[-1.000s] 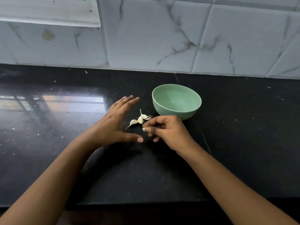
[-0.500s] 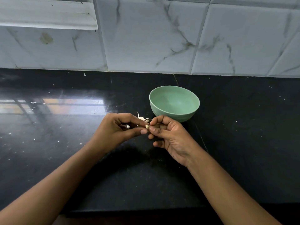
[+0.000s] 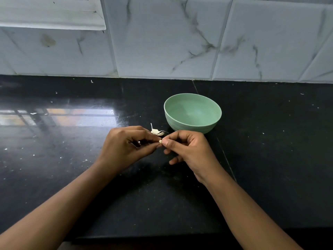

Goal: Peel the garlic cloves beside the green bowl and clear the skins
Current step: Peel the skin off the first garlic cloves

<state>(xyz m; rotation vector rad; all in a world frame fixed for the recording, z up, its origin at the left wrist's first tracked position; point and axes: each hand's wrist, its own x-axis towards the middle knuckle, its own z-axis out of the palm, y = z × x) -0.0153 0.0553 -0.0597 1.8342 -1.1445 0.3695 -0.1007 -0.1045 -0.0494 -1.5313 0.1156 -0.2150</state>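
1. My left hand (image 3: 126, 145): fingers curled, thumb and forefinger pinching a small pale garlic clove (image 3: 160, 141).
2. Pale papery garlic pieces (image 3: 156, 131) lie just beyond it on the glossy black stone counter (image 3: 72, 177).
3. My right hand (image 3: 189, 150): pinching the same clove.
4. Round pale-green bowl (image 3: 191, 126): far right, near.

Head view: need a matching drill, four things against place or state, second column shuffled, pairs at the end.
Things:
1. green bowl
2. garlic clove
3. loose skins
4. counter

Place or state:
A. black, glossy, speckled with bits
B. pinched between the fingertips of the left hand and the right hand
C. upright, nothing visible inside
D. lying on the counter just left of the green bowl

Pairs: 1-C, 2-B, 3-D, 4-A
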